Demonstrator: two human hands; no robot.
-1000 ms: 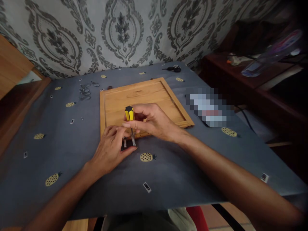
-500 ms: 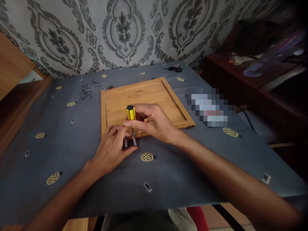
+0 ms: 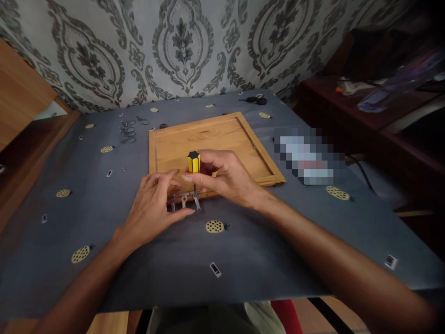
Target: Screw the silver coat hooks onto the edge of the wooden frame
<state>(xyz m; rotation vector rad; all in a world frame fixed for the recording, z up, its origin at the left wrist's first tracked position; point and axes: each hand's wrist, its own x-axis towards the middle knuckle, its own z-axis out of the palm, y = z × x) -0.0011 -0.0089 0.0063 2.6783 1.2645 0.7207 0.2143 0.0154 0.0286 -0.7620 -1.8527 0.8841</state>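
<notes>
My right hand [image 3: 229,181] grips a screwdriver [image 3: 193,162] with a yellow and black handle, held upright. Its shaft points down at a row of small metal hooks [image 3: 184,199] on the near edge of a framed wooden panel [image 3: 205,139]. The panel lies flat on the table. My left hand [image 3: 155,199] is spread around the left end of the hooks, its thumb below them and its fingers above. Nothing shows in its grasp. The screwdriver's tip is too small to make out.
The table has a blue-grey cloth [image 3: 156,269] printed with pineapples. Loose metal hooks [image 3: 128,130] lie at the back left, a dark screwdriver-like tool [image 3: 255,99] at the back. A blurred-out object [image 3: 306,157] lies right of the panel. A wooden cabinet [image 3: 24,88] stands at left.
My left hand has opened and drawn back to the left, uncovering more of the metal hooks. The right hand keeps the screwdriver at the same spot. The view has shifted slightly.
</notes>
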